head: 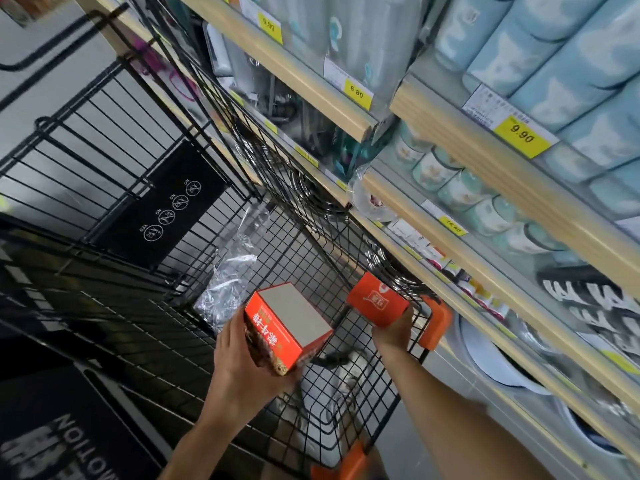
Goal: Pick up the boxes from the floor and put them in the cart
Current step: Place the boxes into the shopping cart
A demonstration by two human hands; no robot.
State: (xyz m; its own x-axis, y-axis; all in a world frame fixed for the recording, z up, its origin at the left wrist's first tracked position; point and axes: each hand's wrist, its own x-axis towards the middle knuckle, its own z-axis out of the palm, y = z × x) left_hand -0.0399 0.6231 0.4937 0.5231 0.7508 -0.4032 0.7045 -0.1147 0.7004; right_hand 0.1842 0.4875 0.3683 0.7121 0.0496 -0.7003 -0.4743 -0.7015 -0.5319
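A black wire shopping cart (162,237) fills the middle of the head view. My left hand (242,362) grips a red box with white printing and a pale top (294,317), held over the cart's near end. My right hand (394,330) grips a smaller orange box (377,299) just above the cart's right rim, beside an orange corner bumper (436,323). A crumpled clear plastic bag (228,282) lies inside the basket.
Store shelves (485,188) with pale blue rolls, tins and yellow price tags run along the right, close to the cart. The cart's folded child seat carries a black warning panel (166,209). A dark floor mat with white lettering (65,441) lies at bottom left.
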